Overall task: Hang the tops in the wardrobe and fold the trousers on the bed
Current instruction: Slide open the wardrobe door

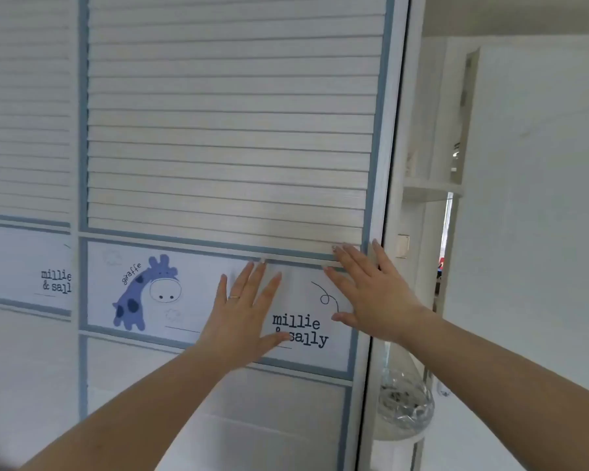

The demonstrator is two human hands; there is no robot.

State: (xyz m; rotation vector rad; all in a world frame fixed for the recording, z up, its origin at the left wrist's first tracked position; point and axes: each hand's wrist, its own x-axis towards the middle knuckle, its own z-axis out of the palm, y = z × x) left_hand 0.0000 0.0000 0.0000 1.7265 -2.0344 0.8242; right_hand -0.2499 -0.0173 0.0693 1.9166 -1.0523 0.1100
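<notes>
Both hands flat, fingers straight, on wardrobe door [232, 130]: left hand [242, 311], right hand [371, 294] by its edge. Nothing held. Door prob. stiff, slides; push near edge. Tops, trousers not visible.

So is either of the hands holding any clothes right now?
No, the left hand and right hand both press flat, fingers spread, against the wardrobe door.

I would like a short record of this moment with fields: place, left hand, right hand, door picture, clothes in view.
place: in front of a wardrobe door with slats
left hand: flat on the door, fingers straight
right hand: flat on the door near its right edge
door picture: blue giraffe, words "millie & sally"
clothes in view: none
</notes>
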